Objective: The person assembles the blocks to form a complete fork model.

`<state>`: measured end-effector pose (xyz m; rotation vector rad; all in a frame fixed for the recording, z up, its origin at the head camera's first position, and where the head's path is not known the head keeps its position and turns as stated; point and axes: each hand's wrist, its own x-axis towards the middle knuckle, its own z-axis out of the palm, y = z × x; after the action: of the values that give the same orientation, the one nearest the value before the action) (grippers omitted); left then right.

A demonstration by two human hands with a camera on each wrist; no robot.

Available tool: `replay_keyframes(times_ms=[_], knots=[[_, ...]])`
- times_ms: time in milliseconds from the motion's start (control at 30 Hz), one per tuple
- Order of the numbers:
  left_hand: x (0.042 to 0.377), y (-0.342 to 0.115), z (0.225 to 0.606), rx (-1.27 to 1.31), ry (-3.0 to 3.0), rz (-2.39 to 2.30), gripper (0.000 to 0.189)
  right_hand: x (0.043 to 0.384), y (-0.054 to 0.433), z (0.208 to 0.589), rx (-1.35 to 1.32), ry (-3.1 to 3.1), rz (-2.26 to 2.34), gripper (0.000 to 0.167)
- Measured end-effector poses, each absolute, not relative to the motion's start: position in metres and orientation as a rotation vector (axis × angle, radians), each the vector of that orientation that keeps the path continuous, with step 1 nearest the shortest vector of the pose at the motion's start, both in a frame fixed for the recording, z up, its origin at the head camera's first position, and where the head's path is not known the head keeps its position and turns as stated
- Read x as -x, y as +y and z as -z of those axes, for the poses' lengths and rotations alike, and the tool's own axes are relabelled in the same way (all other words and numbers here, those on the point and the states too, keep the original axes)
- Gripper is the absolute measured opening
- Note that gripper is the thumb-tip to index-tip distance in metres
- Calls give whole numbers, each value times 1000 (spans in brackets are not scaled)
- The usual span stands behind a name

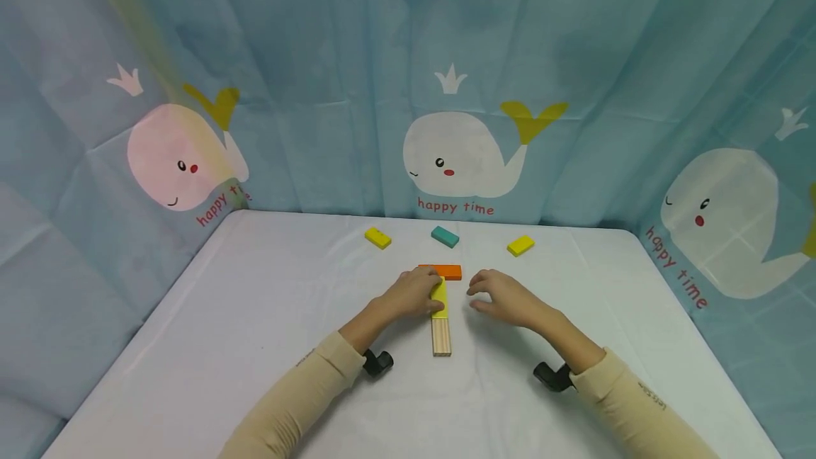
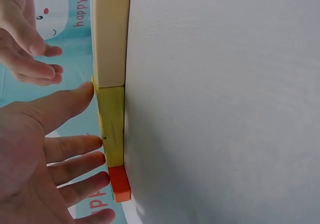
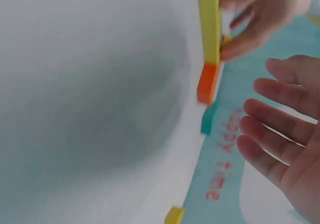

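A yellow wooden block lies end to end with a plain wood block on the white table. Its far end meets an orange block set crosswise, forming a T. Fingertips of my left hand touch the yellow block from above. In the left wrist view, the left thumb is near the seam with the plain block, and the fingers spread towards the orange block. My right hand hovers to the right of the blocks, fingers loosely bent and holding nothing; in the right wrist view its palm shows bare.
Behind the T lie a yellow block at left, a teal block in the middle and another yellow block at right. A blue whale-print curtain hangs along the table's far edge and sides.
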<state>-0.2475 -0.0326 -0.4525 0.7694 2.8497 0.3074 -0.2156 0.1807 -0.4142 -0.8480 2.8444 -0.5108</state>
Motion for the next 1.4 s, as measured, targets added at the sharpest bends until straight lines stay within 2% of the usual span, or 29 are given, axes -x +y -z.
replay_keyframes(times_ms=[667, 933, 1200, 1400], knots=[[240, -39, 447, -797, 2725, -345, 87, 278, 228, 423, 573, 2961, 664, 28], [237, -39, 446, -798, 2713, -298, 88, 289, 244, 431, 585, 3028, 670, 29], [238, -38, 447, -781, 2720, -303, 88, 304, 255, 433, 421, 3056, 680, 31], [237, -36, 447, -766, 2724, -328, 86, 317, 262, 437, 297, 3085, 670, 39]])
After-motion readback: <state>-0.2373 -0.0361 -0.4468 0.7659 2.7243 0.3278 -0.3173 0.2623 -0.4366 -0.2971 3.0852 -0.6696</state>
